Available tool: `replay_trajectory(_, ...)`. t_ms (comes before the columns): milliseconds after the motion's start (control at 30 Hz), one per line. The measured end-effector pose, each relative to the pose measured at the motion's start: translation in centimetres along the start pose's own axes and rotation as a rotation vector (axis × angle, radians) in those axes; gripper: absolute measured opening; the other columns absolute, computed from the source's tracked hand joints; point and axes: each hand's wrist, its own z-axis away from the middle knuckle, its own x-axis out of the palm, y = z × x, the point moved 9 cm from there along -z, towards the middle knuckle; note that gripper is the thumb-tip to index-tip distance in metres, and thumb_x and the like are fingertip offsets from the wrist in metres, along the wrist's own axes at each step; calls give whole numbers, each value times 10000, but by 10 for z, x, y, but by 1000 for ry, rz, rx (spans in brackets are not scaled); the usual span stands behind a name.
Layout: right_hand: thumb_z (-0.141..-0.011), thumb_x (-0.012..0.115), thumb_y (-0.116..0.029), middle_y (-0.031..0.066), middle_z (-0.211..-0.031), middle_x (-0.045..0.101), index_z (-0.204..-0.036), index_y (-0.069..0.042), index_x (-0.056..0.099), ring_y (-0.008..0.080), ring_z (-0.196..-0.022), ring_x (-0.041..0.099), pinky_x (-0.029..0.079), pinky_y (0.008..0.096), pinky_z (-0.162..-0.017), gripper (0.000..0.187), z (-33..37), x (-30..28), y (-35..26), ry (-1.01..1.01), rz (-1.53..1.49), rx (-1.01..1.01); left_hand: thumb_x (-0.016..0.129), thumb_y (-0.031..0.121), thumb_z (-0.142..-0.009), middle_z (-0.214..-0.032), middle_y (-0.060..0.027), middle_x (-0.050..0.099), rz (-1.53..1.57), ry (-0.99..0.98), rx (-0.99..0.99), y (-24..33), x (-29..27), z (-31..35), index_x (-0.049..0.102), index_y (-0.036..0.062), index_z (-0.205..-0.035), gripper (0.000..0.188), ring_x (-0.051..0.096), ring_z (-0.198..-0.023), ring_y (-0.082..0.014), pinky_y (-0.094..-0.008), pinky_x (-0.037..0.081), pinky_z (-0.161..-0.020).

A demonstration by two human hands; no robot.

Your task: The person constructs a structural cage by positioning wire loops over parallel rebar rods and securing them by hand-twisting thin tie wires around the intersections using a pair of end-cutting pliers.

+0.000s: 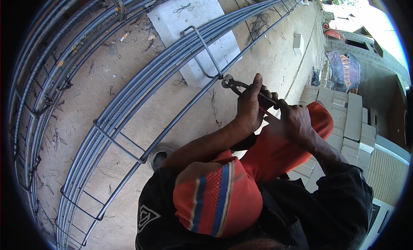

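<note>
A pair of pincers [228, 81] with a rounded dark metal head lies across both my hands. Its jaws are at the corner where a bent steel stirrup [201, 47] meets a long reinforcing bar [185, 107]. My left hand [251, 104] is closed round the handles, thumb pointing up. Closed fingers of my right hand [296, 120] meet the handle ends beside the left hand's fingertips; part of this hand is smeared by motion. A short red handle part shows between the hands. Whether wire sits in the jaws is too small to tell.
A bundle of ribbed bars [142, 84] rests over a white block [206, 80]. Another rebar cage [32, 116] curves along the left. My red-clad knees [241, 194] are below. Stacked pale blocks [337, 114] and a printed sack [344, 71] stand right. Wire scraps litter the ground.
</note>
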Motion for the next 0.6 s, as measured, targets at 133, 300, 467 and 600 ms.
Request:
replay_trajectory(133,-797,660,-393,143,-614,603,-1044,58,551,271,-512,612,489,359,-498,526,8,22,16,-309,-585,139,644,417,-826,-568,-44,504,73,-62,-38,-6,-12,-3,503,122,-635,378,556,-621,-221,-384,459,-675)
replay_trajectory(300,-865,587,-388,92,-600,582,-887,21,566,210,-478,595,445,325,-422,410,23,68,31,-803,-1391,537,618,421,-840,-536,-27,474,96,-91,-35,-5,-3,-1,501,126,-617,389,547,-607,-217,-384,449,-667)
replay_trajectory(467,-794,667,-369,82,-530,549,-805,-9,541,263,-455,592,433,362,-409,381,-3,3,31,98,96,78,680,333,-819,-699,-56,509,-64,214,174,5,-25,-1,501,77,-774,315,564,-631,-201,-346,492,-691)
replay_trajectory(600,-731,732,-354,109,-630,612,-873,-9,519,260,-539,626,475,363,-475,430,10,10,13,157,25,-9,660,413,-816,-661,-62,488,-202,192,72,1,-26,2,496,69,-719,393,555,-581,-200,-356,510,-575)
